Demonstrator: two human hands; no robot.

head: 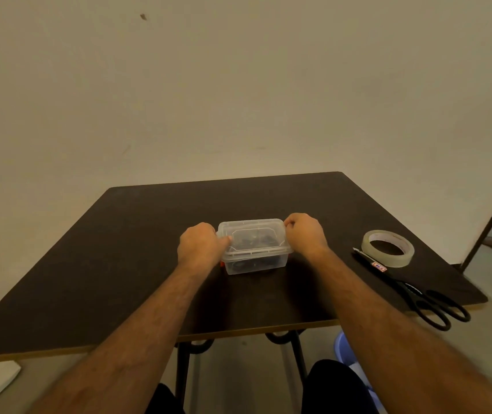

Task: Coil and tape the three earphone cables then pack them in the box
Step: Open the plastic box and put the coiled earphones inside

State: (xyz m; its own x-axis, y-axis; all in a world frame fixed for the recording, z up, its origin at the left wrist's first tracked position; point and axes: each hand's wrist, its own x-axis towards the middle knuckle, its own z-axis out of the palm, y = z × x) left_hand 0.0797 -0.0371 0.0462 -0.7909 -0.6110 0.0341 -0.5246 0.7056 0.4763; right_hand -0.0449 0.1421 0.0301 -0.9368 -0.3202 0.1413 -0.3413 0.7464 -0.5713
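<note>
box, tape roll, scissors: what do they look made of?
Box: clear, slightly glossy plastic; dark contents show through walls and lid.
Tape roll: translucent, likely plastic adhesive tape, on a pale core that may be card; the table shows faintly through its side.
Scissors: matte black handles, probably plastic; blades look dark, likely metal, but too dim to confirm.

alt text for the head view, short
Both hands, left and right, grip the ends of a lidded clear box with dark cables inside, on a dark table. Tape and scissors lie to its right.
</note>
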